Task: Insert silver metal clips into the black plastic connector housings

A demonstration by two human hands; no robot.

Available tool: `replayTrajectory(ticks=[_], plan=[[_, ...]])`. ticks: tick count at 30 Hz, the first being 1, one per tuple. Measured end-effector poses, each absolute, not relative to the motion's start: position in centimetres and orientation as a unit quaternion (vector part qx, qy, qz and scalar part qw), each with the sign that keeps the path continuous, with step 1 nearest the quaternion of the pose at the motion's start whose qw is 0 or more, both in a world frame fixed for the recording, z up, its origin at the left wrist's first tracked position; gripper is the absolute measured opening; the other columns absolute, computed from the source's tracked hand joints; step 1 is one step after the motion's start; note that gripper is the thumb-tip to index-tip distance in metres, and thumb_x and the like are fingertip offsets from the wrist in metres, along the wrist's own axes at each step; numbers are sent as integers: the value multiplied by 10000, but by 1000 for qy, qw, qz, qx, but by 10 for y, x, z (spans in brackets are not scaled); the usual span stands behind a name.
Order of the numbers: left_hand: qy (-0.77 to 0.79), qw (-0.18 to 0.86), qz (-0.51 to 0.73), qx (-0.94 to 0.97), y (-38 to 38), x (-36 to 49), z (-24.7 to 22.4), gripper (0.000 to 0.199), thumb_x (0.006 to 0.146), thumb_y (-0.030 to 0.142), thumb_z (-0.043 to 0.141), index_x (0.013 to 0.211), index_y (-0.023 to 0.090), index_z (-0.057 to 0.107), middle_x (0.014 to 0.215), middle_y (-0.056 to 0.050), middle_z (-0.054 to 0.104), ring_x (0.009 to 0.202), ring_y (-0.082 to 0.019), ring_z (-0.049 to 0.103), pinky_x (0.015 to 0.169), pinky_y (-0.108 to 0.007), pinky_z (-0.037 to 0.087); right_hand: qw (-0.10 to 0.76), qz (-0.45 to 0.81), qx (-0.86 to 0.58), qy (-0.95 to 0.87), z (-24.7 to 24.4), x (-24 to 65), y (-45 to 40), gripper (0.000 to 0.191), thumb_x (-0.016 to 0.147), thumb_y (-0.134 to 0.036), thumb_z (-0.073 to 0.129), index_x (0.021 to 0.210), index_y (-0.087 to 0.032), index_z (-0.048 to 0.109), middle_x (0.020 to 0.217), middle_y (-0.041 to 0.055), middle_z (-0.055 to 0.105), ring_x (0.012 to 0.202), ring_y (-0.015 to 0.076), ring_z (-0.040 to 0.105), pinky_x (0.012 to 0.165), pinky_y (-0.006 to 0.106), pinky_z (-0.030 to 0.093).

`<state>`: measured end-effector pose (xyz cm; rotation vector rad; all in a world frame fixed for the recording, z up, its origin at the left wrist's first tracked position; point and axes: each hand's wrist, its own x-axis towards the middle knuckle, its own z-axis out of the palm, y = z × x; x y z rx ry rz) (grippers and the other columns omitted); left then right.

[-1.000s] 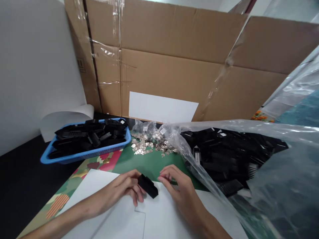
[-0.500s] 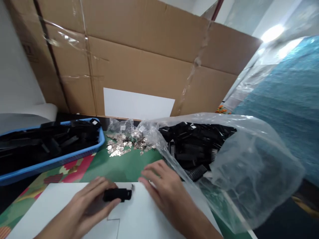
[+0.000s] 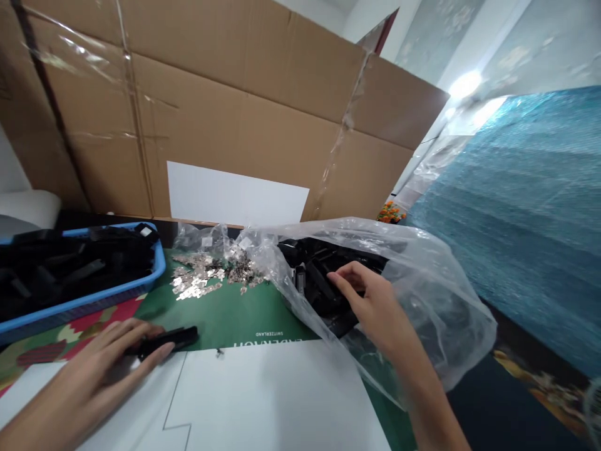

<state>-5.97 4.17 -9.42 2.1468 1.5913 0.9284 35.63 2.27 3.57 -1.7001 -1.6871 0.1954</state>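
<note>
My left hand [image 3: 101,369] holds a slim black plastic part [image 3: 181,337] between thumb and fingers, over the far left edge of the white board [image 3: 263,394]. My right hand [image 3: 370,297] reaches into the mouth of a clear plastic bag [image 3: 432,269]. Its thumb and fingers are curled together on one of the black plastic parts [image 3: 323,282] heaped inside; the fingertips are partly hidden. A tiny metal piece [image 3: 220,353] lies at the far edge of the board, between my hands.
A blue basket [image 3: 117,289] full of black parts stands at the left. Small shiny metal pieces [image 3: 195,283] lie heaped on the green mat [image 3: 230,313] beside the bag. Behind them rises a cardboard wall [image 3: 235,138] bearing a white sheet [image 3: 235,194].
My right hand has moved from above the board into the bag. My left hand, still holding its black part, has shifted left. The view has turned toward the right.
</note>
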Motion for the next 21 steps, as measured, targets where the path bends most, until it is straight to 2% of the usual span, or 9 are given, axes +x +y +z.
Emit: replayTrajectory(ticks=[5, 9, 11, 13, 16, 19, 21], plan=[[564, 128, 326, 748, 49, -59, -84, 324, 854, 674, 636, 1012, 420, 761, 1052, 54, 782, 1100, -384, 702, 982, -598, 569, 391, 175, -646, -631, 40, 358, 22, 340, 968, -513, 629, 862, -192, 662, 768, 30, 675, 707, 185, 592, 617, 283, 458], [565, 87, 355, 740, 40, -49, -62, 434, 929, 625, 586, 1217, 316, 685, 1212, -3, 704, 1209, -368, 632, 1106, -586, 482, 429, 229, -613, -622, 43, 339, 16, 361, 955, -543, 656, 870, -192, 641, 777, 16, 643, 702, 164, 576, 609, 258, 470], [554, 165, 364, 730, 24, -37, -52, 415, 944, 567, 624, 1251, 291, 663, 1284, -21, 684, 1267, -364, 595, 1126, -532, 473, 439, 255, -589, -629, 38, 310, 8, 325, 976, -501, 646, 857, -199, 625, 762, 0, 625, 679, 145, 566, 591, 241, 450], [532, 336, 356, 690, 6, -21, -46, 444, 952, 574, 622, 1291, 289, 661, 1300, -50, 701, 1260, -348, 615, 1088, -454, 518, 434, 251, -568, -653, 26, 273, -3, 263, 1006, -407, 611, 837, -204, 612, 760, -6, 629, 684, 139, 583, 587, 236, 430], [506, 559, 341, 562, -14, 1, -48, 543, 969, 637, 562, 1337, 252, 666, 1148, -80, 754, 1098, -294, 698, 978, -385, 582, 413, 234, -473, -742, 1, 226, -16, 153, 988, -266, 608, 846, -208, 615, 801, -6, 654, 728, 147, 615, 666, 255, 456], [467, 637, 335, 514, -15, 11, -54, 529, 958, 645, 590, 1195, 189, 714, 881, -56, 728, 803, -213, 676, 744, -302, 573, 369, 252, -420, -790, -19, 216, -14, 183, 1029, -218, 554, 873, -207, 649, 874, 17, 671, 805, 168, 636, 740, 283, 482], [440, 656, 321, 522, -11, 10, -56, 515, 979, 625, 578, 1195, 171, 690, 852, -34, 685, 681, -152, 595, 631, -259, 508, 359, 215, -463, -781, -29, 226, -2, 139, 1030, -185, 558, 973, -197, 684, 955, 45, 673, 867, 194, 634, 786, 315, 493]])
